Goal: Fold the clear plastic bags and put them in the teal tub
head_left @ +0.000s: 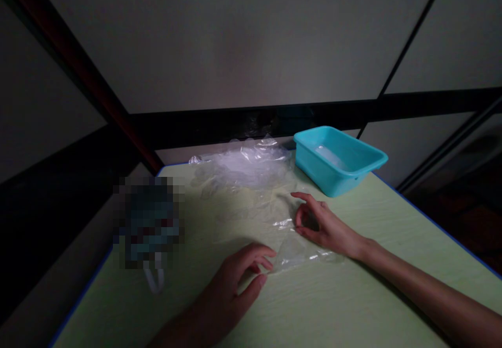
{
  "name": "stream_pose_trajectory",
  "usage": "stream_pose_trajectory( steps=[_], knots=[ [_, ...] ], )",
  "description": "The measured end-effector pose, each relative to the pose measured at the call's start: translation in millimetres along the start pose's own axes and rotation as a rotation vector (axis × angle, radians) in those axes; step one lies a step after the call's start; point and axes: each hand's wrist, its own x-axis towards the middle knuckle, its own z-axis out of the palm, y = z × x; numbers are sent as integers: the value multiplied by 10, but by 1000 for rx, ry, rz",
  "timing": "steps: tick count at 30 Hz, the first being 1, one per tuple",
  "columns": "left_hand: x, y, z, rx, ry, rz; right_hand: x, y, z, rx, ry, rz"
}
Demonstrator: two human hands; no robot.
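Note:
A clear plastic bag (294, 251) lies on the pale green table (314, 306), between and in front of my hands. My left hand (243, 282) is at its left edge, thumb and fingers apart, holding nothing. Over the bag's upper right part is my right hand (321, 225), its thumb and index finger curled together in a pinch and another finger stretched out; whatever the pinch may hold is too small to make out. Farther back, a pile of clear plastic bags (247, 165) spreads along the table's far edge.
A turquoise plastic basin (333, 165) stands at the back right, with something pale inside. On the left is a blurred, pixelated object (151, 222) with a white strap. A wall of pale panels rises behind the table.

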Motion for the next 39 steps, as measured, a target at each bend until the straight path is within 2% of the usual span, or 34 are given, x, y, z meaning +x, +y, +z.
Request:
stream_pose_trajectory(
  steps=[6,12,15,18,23,26,29,33,39],
  knots=[
    [25,3,1,-17,-1,26,19,62,43,62,127,-2],
    [14,26,-13,90,10,122,17,55,13,-135,214,-67],
    [-6,36,-27,269,5,180,-12,-36,-44,-248,131,-179],
    [-12,51,-39,441,-27,275,-51,-131,-93,-331,-39,-302],
    [7,67,-42,514,-28,358,-105,-192,-140,-376,-280,-508],
    [8,61,-28,455,13,301,-137,-164,-156,-313,-298,-543],
    [2,51,-4,354,76,167,-158,-122,-168,-265,-269,-524],
    [12,53,11,221,85,9,-156,-94,-181,-291,-331,-526],
    [24,56,0,125,48,-31,-149,-96,-178,-284,-363,-543]
  ],
)
